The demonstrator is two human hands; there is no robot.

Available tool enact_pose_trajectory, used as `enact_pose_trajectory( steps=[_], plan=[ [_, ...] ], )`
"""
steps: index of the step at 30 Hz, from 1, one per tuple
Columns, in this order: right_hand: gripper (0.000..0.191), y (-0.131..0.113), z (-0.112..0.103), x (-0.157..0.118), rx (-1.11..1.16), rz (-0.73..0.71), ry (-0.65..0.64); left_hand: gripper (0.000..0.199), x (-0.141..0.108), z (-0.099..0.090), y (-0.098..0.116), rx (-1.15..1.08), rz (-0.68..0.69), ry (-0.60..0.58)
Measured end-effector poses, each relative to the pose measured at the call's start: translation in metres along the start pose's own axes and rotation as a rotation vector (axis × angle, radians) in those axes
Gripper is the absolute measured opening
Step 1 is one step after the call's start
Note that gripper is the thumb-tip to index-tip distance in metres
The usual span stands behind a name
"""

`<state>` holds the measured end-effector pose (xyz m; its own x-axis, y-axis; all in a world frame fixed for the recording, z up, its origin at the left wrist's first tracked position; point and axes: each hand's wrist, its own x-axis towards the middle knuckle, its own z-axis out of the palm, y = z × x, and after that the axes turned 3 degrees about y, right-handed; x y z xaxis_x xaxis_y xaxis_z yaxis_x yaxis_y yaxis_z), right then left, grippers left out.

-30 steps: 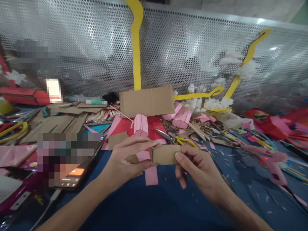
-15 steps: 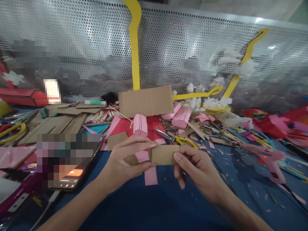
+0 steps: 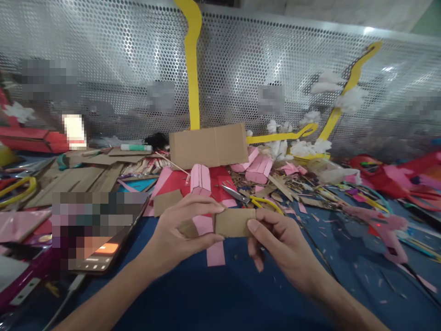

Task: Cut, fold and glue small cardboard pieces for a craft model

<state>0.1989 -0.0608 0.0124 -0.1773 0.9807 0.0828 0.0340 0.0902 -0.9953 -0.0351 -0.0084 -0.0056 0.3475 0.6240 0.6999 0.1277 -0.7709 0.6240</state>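
A small brown cardboard piece (image 3: 234, 222) is held between both hands above the blue surface. My left hand (image 3: 188, 225) grips its left end, thumb below and fingers above. At its right end, my right hand (image 3: 275, 234) pinches it between thumb and fingers. Just behind the hands lie a pink folded box-like piece (image 3: 200, 179) on red sheets and scissors with yellow handles (image 3: 267, 204). A pink strip (image 3: 216, 250) rests on the surface below the cardboard.
A large cardboard box (image 3: 208, 146) stands behind, before a perforated metal panel (image 3: 230, 69). At the left is a phone (image 3: 103, 257) with a cable. A pink glue gun (image 3: 382, 225) lies at the right, among scattered scraps.
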Motion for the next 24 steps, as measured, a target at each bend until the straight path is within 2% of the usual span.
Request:
enact_pose_trajectory(
  steps=[16,24],
  plan=[
    [0.039,-0.0009,0.0014,0.0001,-0.020,-0.005,0.004,0.044,0.0016,-0.0003,0.0030,-0.011,0.001,-0.003],
    [0.035,-0.0014,0.0030,-0.0006,-0.001,-0.002,-0.017,0.054,0.0040,0.0014,0.0043,0.045,0.018,0.009]
  ],
)
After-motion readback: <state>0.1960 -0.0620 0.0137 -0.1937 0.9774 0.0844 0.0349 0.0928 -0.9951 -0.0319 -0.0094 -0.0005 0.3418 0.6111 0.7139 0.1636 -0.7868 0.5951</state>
